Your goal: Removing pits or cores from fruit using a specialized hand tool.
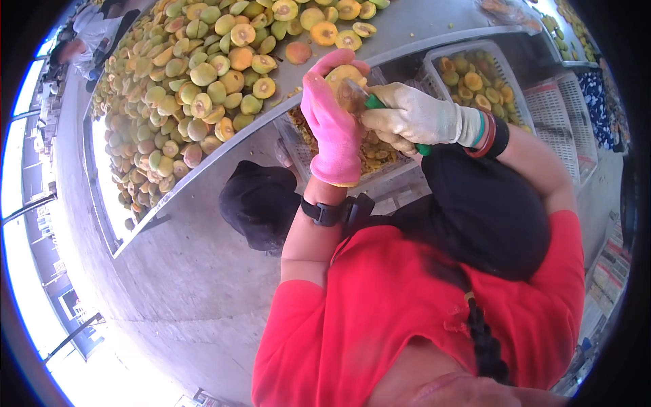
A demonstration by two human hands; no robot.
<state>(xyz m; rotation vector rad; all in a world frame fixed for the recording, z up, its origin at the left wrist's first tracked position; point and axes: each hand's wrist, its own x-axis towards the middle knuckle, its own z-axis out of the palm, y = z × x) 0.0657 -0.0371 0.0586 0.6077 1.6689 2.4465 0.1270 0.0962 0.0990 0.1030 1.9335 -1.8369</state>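
My left hand (333, 119), in a pink glove, holds a yellow stone fruit half (345, 81) at the table's near edge. A white glove covers my right hand (407, 114), which grips a green-handled knife (375, 102). The knife's short metal blade meets the fruit's cut side; its tip is hard to make out. Below both hands stands a plastic crate (389, 175) with yellow fruit scraps in it, partly hidden by my hands. A large heap of halved green and orange stone fruit (203, 76) covers the metal table to the left.
The metal table's raised rim (244, 135) runs diagonally before me. At right, a white plastic basket (508, 61) holds more fruit halves, beside white perforated crates (554, 117). My black-clad knees flank the scrap crate. A person (94, 38) is at the far left.
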